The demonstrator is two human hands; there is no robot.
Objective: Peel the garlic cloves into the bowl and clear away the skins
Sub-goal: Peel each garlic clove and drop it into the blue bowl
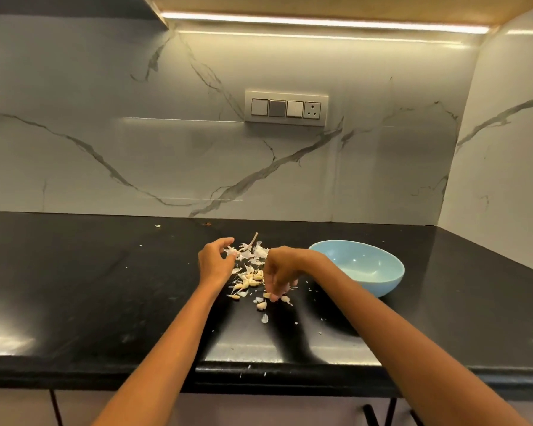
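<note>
A heap of papery garlic skins [253, 250] with a dry stalk lies on the black counter. Just in front of it are several unpeeled garlic cloves [250, 281], with a few more scattered nearer me [261, 305]. My left hand [216, 262] hovers at the left edge of the skins, its fingers loosely curved and its thumb tip touching a skin. My right hand [280, 273] points down over the cloves, and its fingertips pinch one clove [268, 295] on the counter. The light blue bowl [382, 284] stands to the right of my right hand, and its inside looks empty.
The black counter [105, 287] runs to a marble backsplash behind and a side wall on the right. A switch panel [286, 108] sits on the backsplash. Stray skin bits lie near the front edge [248, 368], and one lies far back on the left [157, 225].
</note>
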